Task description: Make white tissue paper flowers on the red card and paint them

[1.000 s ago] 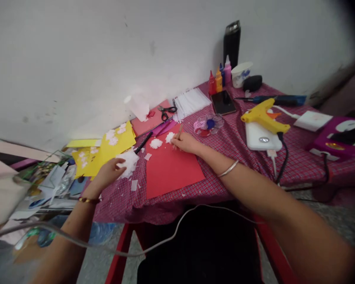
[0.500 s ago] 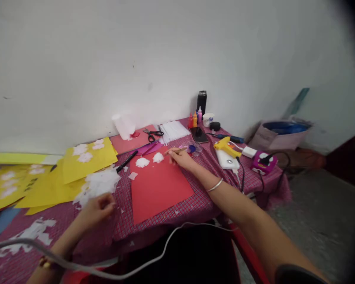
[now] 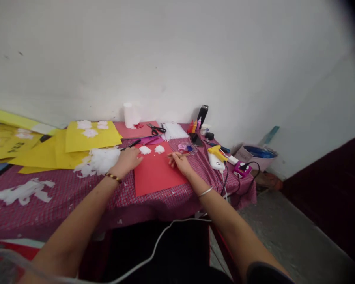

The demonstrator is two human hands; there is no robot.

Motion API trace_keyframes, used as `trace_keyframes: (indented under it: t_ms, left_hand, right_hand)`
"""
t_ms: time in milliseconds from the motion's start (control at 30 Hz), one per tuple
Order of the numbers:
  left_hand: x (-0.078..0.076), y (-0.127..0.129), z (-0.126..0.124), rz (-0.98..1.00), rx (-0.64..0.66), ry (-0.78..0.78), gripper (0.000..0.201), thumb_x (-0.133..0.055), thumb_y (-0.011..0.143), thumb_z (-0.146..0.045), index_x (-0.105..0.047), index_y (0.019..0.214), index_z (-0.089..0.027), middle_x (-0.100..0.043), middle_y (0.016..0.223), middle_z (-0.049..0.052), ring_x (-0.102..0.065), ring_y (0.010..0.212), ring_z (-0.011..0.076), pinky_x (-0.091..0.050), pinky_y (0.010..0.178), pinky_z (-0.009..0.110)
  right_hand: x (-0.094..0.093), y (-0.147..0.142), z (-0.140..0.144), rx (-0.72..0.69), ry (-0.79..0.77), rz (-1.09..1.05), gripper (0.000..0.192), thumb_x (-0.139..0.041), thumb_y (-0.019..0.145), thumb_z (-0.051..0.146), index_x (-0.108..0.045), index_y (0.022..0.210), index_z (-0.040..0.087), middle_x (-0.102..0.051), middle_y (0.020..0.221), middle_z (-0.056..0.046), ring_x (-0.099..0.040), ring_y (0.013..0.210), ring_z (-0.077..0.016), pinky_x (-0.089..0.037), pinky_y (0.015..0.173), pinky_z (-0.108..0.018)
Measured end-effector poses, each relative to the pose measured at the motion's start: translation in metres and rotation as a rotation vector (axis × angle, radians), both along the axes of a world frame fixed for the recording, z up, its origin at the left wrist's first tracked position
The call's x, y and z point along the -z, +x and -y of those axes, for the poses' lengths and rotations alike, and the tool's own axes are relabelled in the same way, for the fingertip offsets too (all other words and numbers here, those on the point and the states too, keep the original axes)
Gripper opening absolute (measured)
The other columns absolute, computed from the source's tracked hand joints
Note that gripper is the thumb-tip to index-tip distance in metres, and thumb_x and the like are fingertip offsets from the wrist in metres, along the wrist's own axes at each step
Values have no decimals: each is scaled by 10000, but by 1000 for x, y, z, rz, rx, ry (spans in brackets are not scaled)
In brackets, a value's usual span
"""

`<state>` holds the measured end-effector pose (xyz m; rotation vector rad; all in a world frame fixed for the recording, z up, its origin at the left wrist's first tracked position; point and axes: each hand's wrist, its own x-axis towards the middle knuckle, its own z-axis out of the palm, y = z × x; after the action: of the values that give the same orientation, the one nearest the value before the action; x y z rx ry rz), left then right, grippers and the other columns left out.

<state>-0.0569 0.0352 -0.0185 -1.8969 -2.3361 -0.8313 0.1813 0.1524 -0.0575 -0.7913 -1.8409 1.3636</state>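
Note:
My right hand (image 3: 180, 162) is over the right side of a sheet of red paper (image 3: 155, 177), its fingers closed around a thin brown stick (image 3: 185, 155). Two fluffy white paper clusters, one on the left (image 3: 144, 150) and one on the right (image 3: 159, 149), lie along the sheet's upper part. At the sheet's left edge, my left hand (image 3: 129, 159) reaches down with bent fingers pressed together; whatever is under its fingertips is hidden. A black pen (image 3: 131, 144) lies just beyond that hand. White tissue scraps (image 3: 99, 161) are heaped to its left.
Yellow sheets (image 3: 94, 142) with white paper shapes lie left. Scissors (image 3: 156, 129), a white roll (image 3: 129, 115) and a phone (image 3: 195, 139) stand or lie behind. Right are a yellow glue gun (image 3: 217, 152), a power bank (image 3: 216, 162), a purple adapter (image 3: 241, 169) and cables.
My left hand has moved forward and right from the table's front to the red paper's left edge, covering a small white square there. My right hand has drawn back slightly from the right-hand cluster.

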Motion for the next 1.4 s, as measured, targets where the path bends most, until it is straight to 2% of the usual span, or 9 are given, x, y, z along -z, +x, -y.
trace_keyframes:
  t_ms: [100, 200, 467, 567, 733, 867, 1133, 1267, 1400]
  left_hand:
    - [22, 2, -8, -35, 1, -20, 226, -540, 800, -289, -698, 883, -150, -688, 1024, 177, -606, 1059, 335, -433, 947, 435]
    - [33, -3, -15, -54, -3, -25, 266, -497, 828, -275, -694, 934, -131, -671, 1077, 185, -582, 1085, 327, -410, 983, 438]
    - [37, -17, -26, -61, -110, 27, 378, -469, 779, -158, -669, 1090, -73, -645, 1115, 216, -588, 1078, 337, -425, 971, 430]
    - [39, -20, -25, -57, -118, 15, 371, -471, 742, -125, -691, 1040, -97, -685, 1047, 188, -625, 1008, 324, -450, 927, 416]
    - [27, -26, -20, -66, -150, 25, 285, -496, 721, -137, -706, 911, -106, -700, 935, 173, -639, 925, 313, -461, 859, 407]
    - [9, -39, -6, -63, -273, 174, 317, -416, 848, -178, -670, 1013, -82, -673, 1012, 178, -598, 1013, 315, -434, 883, 442]
    - [-9, -45, 30, -64, -413, 334, 399, -441, 924, -413, -634, 1061, -91, -533, 1275, 237, -409, 1227, 515, -319, 891, 677]
    - [-12, -33, 30, -89, -362, 435, 366, -399, 949, -385, -623, 1033, -108, -564, 1236, 209, -439, 1224, 439, -316, 937, 616]
    - [-3, -31, 19, -14, -218, 300, 444, -261, 970, -369, -631, 919, -128, -652, 1011, 170, -576, 1058, 326, -413, 902, 494]
  right_hand:
    - [0, 2, 0, 47, -22, -17, 391, -424, 941, 528, -582, 902, 173, -601, 640, -3, -524, 469, -97, -441, 498, -227]
    - [0, 5, 1, 81, -41, -34, 328, -467, 936, 461, -589, 892, 161, -600, 623, 15, -533, 479, -77, -431, 491, -186]
    - [-3, 7, 0, 108, -64, -69, 296, -508, 935, 429, -602, 875, 155, -601, 598, 27, -531, 448, -76, -438, 464, -187]
    - [-3, 7, -3, 160, -79, -105, 338, -469, 953, 466, -589, 887, 157, -594, 596, 27, -513, 436, -66, -429, 454, -177]
    - [-1, 4, -10, 239, -114, -114, 402, -424, 961, 518, -578, 863, 160, -587, 578, 28, -488, 412, -60, -416, 442, -168]
    - [1, 1, -13, 238, -124, -139, 381, -443, 959, 482, -586, 824, 156, -578, 542, 34, -482, 387, -64, -405, 427, -173]
    - [1, 2, -19, 357, -94, -216, 315, -426, 971, 341, -573, 763, 156, -571, 543, 26, -504, 432, -75, -414, 467, -173]
    - [1, 3, -19, 359, -50, -184, 313, -433, 964, 344, -576, 757, 158, -568, 529, 27, -515, 444, -85, -421, 485, -182]
    - [2, 3, -17, 319, 7, -116, 305, -428, 967, 321, -581, 763, 154, -557, 512, 33, -518, 443, -88, -414, 493, -185]
